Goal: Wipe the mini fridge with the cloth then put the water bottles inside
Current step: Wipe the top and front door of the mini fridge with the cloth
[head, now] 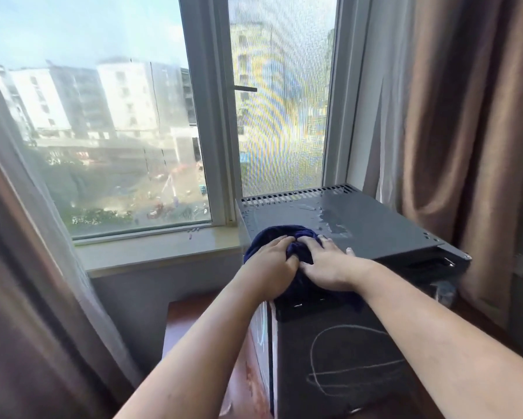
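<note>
- The dark blue cloth lies bunched on the near left corner of the mini fridge, partly spilling over its front left edge.
- The left hand is closed around the near left side of the bundle, with its fingers curled into the fabric and thumb tucked at the middle.
- The right hand presses on the cloth from the right with fingers spread and fairly flat; the fingertips dig into the folds, while one finger reaches onto the bare grey top. Whether it truly grips the fabric or only pushes down on it cannot be told.
- The fridge top is a dark grey panel with a row of vent slots along its far edge and a wet patch toward the far right of the cloth.
- The black front of the fridge bears a loose chalk-like scribble.
- No water bottles can be made out.
- Just beside the fridge on the left runs a pale windowsill under a window showing blurred buildings.
- Brown curtains hang at both sides.
</note>
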